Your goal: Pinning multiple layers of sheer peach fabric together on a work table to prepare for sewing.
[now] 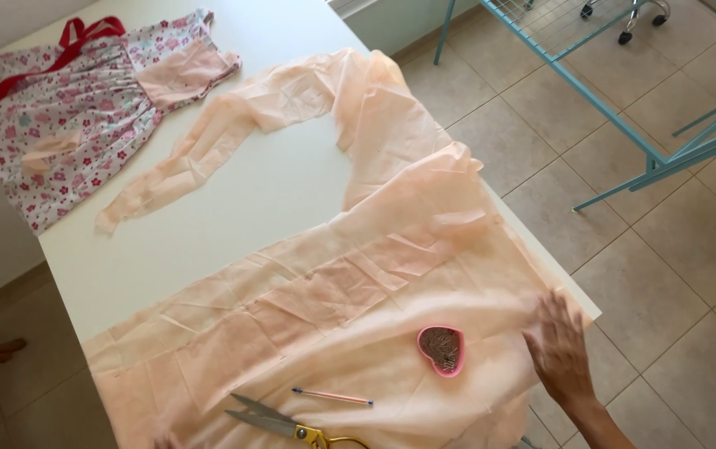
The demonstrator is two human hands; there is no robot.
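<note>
Peach fabric [358,291] spread over white table [241,199], far edge draped off. Right hand [559,349] flat on fabric beside pink pin dish [441,351], fingers apart, nothing gripped. Left hand unseen. Fabric judged light, limp, crease-prone; best held at edge. Scissors [291,424] near dish.

Bare right hand [559,349] and forearm, no sleeve, ring, watch or glove in view
</note>
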